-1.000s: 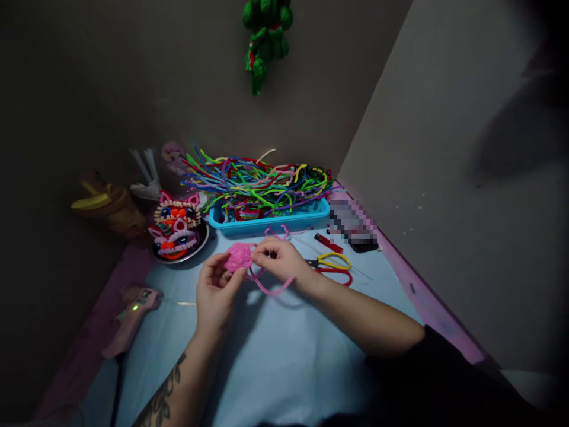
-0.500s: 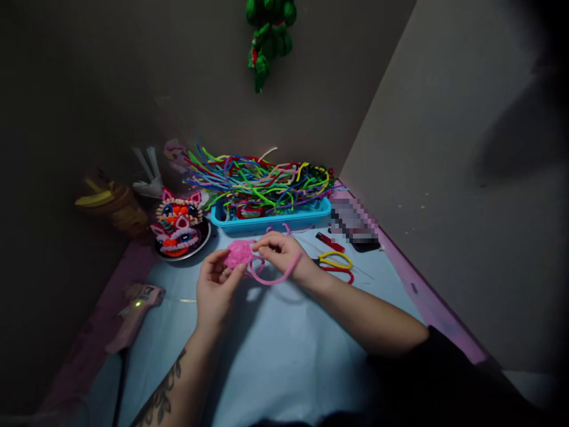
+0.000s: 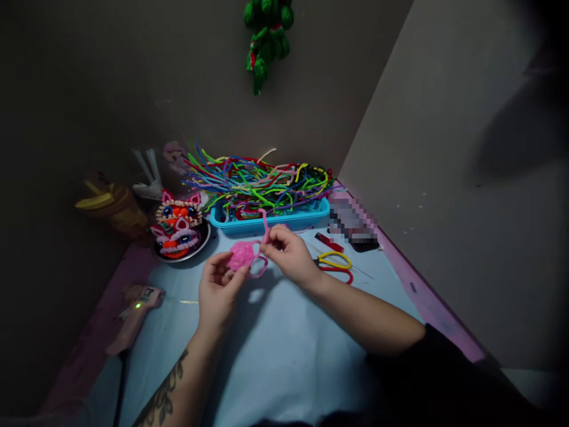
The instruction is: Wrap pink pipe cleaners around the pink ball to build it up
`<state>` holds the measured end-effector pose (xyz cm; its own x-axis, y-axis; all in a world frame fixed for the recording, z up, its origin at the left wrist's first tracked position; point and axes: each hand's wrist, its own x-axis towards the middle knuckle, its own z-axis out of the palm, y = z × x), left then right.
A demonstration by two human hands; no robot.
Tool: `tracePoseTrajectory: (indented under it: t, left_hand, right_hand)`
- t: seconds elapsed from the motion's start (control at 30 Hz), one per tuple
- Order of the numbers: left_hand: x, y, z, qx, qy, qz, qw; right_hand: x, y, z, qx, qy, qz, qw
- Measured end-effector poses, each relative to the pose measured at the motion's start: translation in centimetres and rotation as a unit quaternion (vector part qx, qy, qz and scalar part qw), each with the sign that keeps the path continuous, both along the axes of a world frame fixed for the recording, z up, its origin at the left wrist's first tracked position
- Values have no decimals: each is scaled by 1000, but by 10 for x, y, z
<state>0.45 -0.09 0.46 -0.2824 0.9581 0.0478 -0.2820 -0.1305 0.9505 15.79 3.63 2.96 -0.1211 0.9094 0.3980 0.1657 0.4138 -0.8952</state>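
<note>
"Left hand (image 3: 220, 284) first: what's it got?"

"It's closed on a bright pink round fuzzy disc (image 3: 241, 255), thumb along the lower edge, fingers curled at its left side. The disc sits just past those fingertips, held above the pale blue table covering (image 3: 302, 356)."

"And the right hand (image 3: 291, 258)?"

"Thumb and fingers pinch a slim pink fuzzy strand (image 3: 265, 227) beside the disc; one end stands up beyond them. Between the two hands hangs a thin pink loop (image 3: 258, 276)."

"Heavy, would you say?"

"Very light, I'd judge. The pile looks soft and grippy rather than slippery — chenille stem, probably, with a wire core, so it should bend and hold its bend. Squeezing hard could flatten the round."

"Best hold?"

"Disc by its rim, lightly, face left free; strand close to the disc, so the bend goes where it's wanted."

"What's farther out?"

"Right of the right hand, scissors with one yellow and one red handle (image 3: 340, 266). Beyond both hands, a bright blue plastic tray (image 3: 235, 228) heaped with coloured stems. Left of the left hand — a pale pink glue gun (image 3: 137, 314), its small light green, perhaps hot, so keep the fuzz clear."
</note>
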Motion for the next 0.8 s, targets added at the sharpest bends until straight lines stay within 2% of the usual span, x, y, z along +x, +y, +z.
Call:
tracePoseTrajectory:
  t: [0.07,0.3,0.53,0.6,0.7,0.73,0.8]
  left_hand:
    - [0,0,-2,6,0,-1,1000]
    - [-4,3,-5,20,-11,-7,1000]
    - [-8,3,-2,40,48,-53,997]
    - [-9,3,-1,57,67,-20,996]
    - [-8,3,-3,65,56,80,993]
    - [-7,3,-4,42,38,77,995]
    - [-4,3,-6,-32,-31,-6,999]
  right_hand:
    - [1,4,1,-60,21,-3,998]
    - [0,8,-6,-77,-12,50,996]
    - [0,7,-9,-176,58,102,977]
    - [-2,7,-9,-187,96,81,974]
    - [-4,10,-13,-185,173,37,967]
    - [-5,10,-14,-182,193,31,964]
    - [-7,12,-17,-175,217,32,960]
